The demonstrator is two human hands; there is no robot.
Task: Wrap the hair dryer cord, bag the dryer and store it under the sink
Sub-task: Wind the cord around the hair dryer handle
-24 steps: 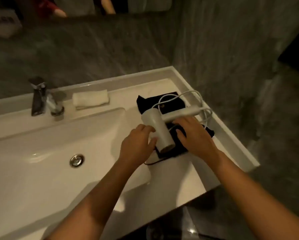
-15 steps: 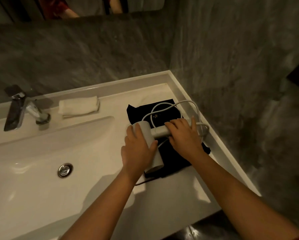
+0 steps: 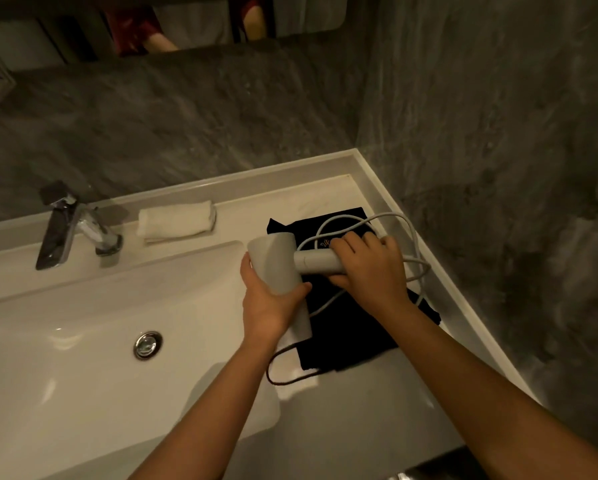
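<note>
A white hair dryer [image 3: 278, 265] is held just above a black cloth bag [image 3: 349, 327] that lies flat on the right side of the white counter. My left hand [image 3: 268, 306] is wrapped around the dryer's barrel from below. My right hand [image 3: 370, 271] grips the folding handle, hiding its end. The white cord [image 3: 413, 237] loops loosely over the bag and toward the counter's right rim. A thin dark drawstring [image 3: 283, 370] trails from the bag's near edge.
A white basin [image 3: 93, 327] with a metal drain [image 3: 147, 344] fills the left. A chrome faucet [image 3: 72, 226] and a folded white towel [image 3: 176, 221] sit behind it. Grey stone walls close the back and right; the counter rim [image 3: 460, 306] drops off at right.
Both hands have closed on the dryer: the left moved onto the barrel, the right onto the handle, and the dryer has been lifted slightly and shifted toward the basin.
</note>
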